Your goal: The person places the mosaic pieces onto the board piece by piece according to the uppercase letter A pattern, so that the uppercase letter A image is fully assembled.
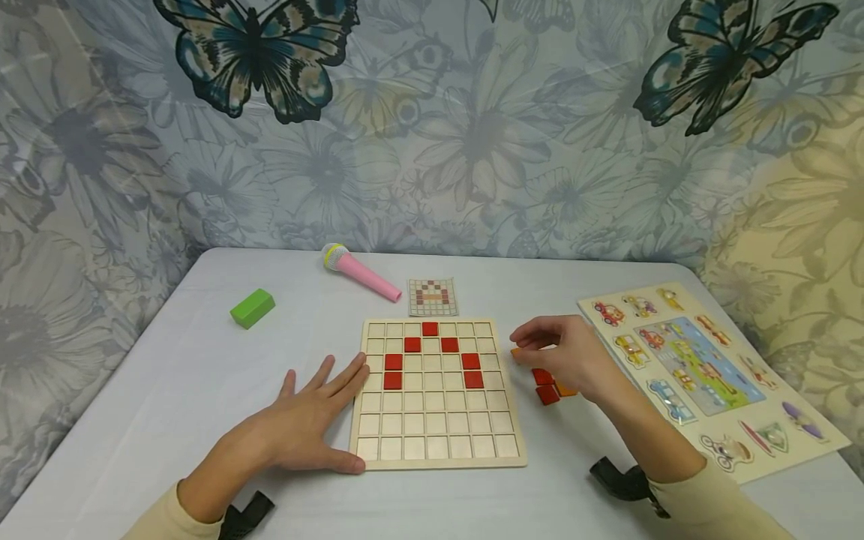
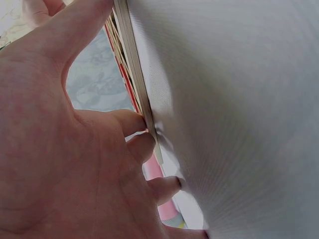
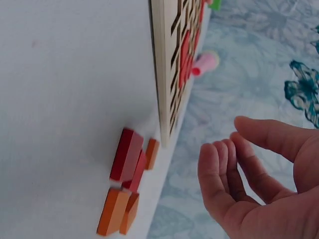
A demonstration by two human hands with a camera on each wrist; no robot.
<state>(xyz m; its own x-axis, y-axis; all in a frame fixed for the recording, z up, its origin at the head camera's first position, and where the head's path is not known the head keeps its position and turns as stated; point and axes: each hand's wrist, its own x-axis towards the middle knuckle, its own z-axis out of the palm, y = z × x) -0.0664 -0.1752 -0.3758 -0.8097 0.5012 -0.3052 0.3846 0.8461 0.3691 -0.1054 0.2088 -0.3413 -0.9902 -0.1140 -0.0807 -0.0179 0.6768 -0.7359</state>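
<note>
A white table [image 1: 304,322] carries the wooden grid board [image 1: 439,463], lying flat between both hands, with seven inlaid red tiles [image 1: 394,361] forming an arch across its upper four rows. The left hand [image 1: 297,424] is spread, touching the board's left edge. The right hand [image 1: 570,352] hovers, fingers loosely bent, nothing visible in its grasp; it is the nearer hand to the loose red tiles [image 3: 126,154] and orange tiles [image 3: 112,214], clustered beneath it, just beyond the board's right edge, square-faced without an obvious long axis.

The board [image 1: 433,403] is matt wood, the tiles [image 3: 125,155] smooth (perhaps painted wood), the tablecloth [image 1: 135,420] matt fabric.
</note>
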